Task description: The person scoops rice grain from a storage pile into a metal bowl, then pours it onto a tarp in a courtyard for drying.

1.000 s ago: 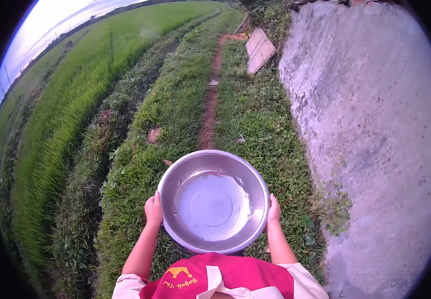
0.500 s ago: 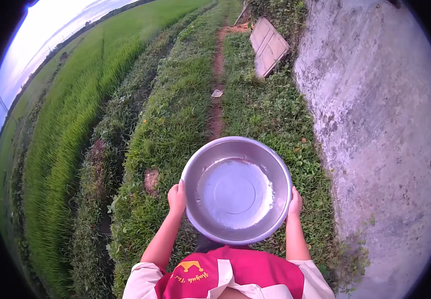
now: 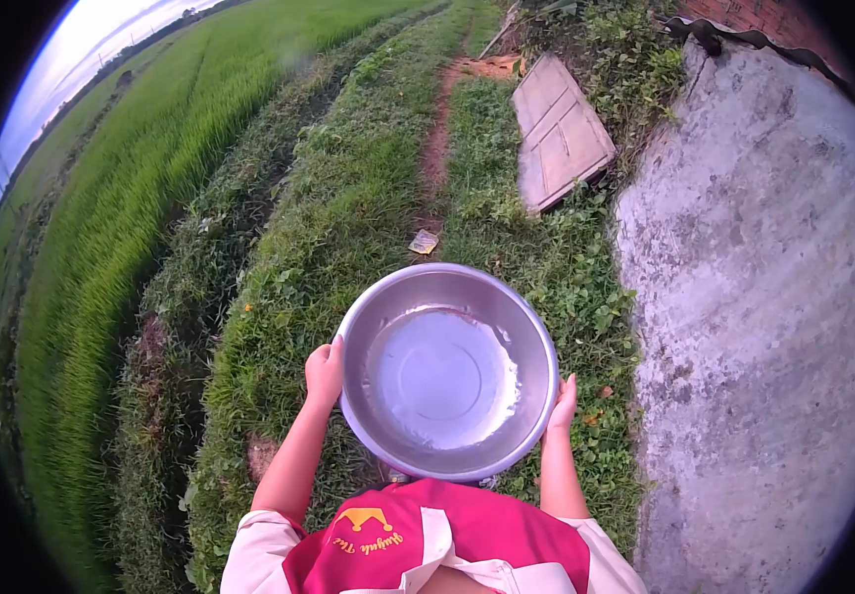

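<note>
I hold a wide, shallow metal basin (image 3: 447,371) level in front of my chest. It looks empty and its bottom shines. My left hand (image 3: 325,373) grips the basin's left rim. My right hand (image 3: 563,404) grips the right rim. I wear a red apron (image 3: 437,544) over a light shirt. Below the basin lies a grassy bank with a narrow dirt path (image 3: 435,148) running ahead.
A rough concrete wall (image 3: 754,327) rises close on my right. A flat wooden panel (image 3: 561,131) lies on the grass ahead by the wall. A small scrap (image 3: 424,241) sits on the path. A green rice field (image 3: 121,198) drops off to the left.
The ground has slid toward me: the wooden panel and the scrap on the path are nearer. The basin stays gripped in both hands, shifted slightly left in view.
</note>
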The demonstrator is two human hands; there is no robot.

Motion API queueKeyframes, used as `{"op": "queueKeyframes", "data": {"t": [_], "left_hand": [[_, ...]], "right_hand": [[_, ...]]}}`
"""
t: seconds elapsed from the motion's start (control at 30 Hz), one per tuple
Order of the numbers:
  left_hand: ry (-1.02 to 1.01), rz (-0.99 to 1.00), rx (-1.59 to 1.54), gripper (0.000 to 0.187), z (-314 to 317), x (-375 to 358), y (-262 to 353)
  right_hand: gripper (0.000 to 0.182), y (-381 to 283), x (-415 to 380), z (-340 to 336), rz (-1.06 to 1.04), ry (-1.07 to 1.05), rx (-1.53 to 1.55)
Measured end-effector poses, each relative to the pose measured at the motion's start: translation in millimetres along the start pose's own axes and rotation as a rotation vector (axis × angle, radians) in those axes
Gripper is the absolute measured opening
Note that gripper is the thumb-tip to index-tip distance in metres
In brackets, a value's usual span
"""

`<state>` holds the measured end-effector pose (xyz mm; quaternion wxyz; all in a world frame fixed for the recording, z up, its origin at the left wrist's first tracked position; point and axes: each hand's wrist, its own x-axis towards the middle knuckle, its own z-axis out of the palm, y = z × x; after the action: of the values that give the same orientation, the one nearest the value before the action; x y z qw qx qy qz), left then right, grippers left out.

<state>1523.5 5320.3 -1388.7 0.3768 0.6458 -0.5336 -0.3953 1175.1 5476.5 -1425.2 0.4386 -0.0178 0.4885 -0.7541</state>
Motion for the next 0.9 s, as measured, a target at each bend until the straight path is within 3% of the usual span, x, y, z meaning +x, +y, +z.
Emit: {"op": "queueKeyframes", "data": {"t": [0.2, 0.3, 0.37, 0.43, 0.53, 0.7, 0.8, 0.87, 0.9], "left_hand": [[-0.047, 0.062, 0.134, 0.045, 125.0, 223.0, 35.4], [-0.083, -0.003, 0.089, 0.046, 186.0, 334.7, 54.3], [0.008, 0.02, 0.105, 0.05, 222.0, 409.4, 69.2], [0.041, 0.006, 0.095, 0.052, 248.6, 480.6, 84.0], [0.022, -0.042, -0.025, 0.052, 265.1, 567.4, 121.0], [0.182, -0.078, 0.006, 0.051, 318.4, 752.5, 117.4], [0.189, -0.039, -0.089, 0.05, 374.4, 882.5, 131.4], [0.221, 0.011, -0.014, 0.05, 420.5, 965.6, 139.5], [0.196, 0.007, -0.029, 0.051, 443.2, 1001.3, 162.5]], "right_hand": [[0.042, -2.3, 211.1, 89.3, -0.047, 0.049, 0.003], [0.042, 13.1, 346.1, 127.3, -0.086, 0.075, -0.035], [0.042, 14.5, 434.0, 171.3, -0.083, 0.12, -0.028], [0.043, -9.8, 493.8, 235.9, 0.011, -0.013, 0.052], [0.042, -8.8, 602.5, 298.9, 0.047, -0.041, -0.052], [0.035, 18.5, 798.4, 430.8, -0.016, -0.128, -0.162], [0.034, 42.0, 913.1, 481.0, -0.032, -0.074, -0.177], [0.033, 26.7, 978.1, 522.4, -0.068, -0.069, -0.103], [0.033, 14.2, 1006.8, 546.5, -0.104, 0.03, -0.091]]}}
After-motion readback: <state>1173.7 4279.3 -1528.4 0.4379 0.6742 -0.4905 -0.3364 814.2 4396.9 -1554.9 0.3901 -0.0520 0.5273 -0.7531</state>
